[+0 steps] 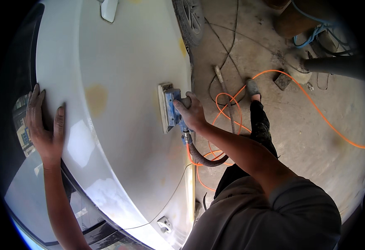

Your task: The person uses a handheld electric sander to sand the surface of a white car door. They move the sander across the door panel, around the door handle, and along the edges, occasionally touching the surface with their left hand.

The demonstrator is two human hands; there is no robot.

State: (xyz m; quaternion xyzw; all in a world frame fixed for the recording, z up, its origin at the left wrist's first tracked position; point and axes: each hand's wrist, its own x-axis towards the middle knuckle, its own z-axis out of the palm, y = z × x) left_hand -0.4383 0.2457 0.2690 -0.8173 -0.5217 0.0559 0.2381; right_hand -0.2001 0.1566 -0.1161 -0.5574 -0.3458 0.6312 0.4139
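A silver-white car body panel (128, 62) with yellowish filler patches (96, 100) fills the middle left, bordered by dark glass (20, 71). My right hand (188, 108) grips the handle of a blue pneumatic sander (174, 112), whose pad lies against the panel near its right edge. A dark ribbed hose (202, 159) and an orange line run from the sander. My left hand (45, 131) rests with fingers apart on the bodywork beside the glass, holding nothing. A car door handle (163, 223) shows at the bottom.
Orange hose (305, 91) and dark cables loop over the concrete floor (303, 116) around my foot (253, 89). A wheel (191, 21) shows at the top. A dark post (332, 63), a brown drum (290, 27) and blue hose (307, 39) stand or lie at the upper right.
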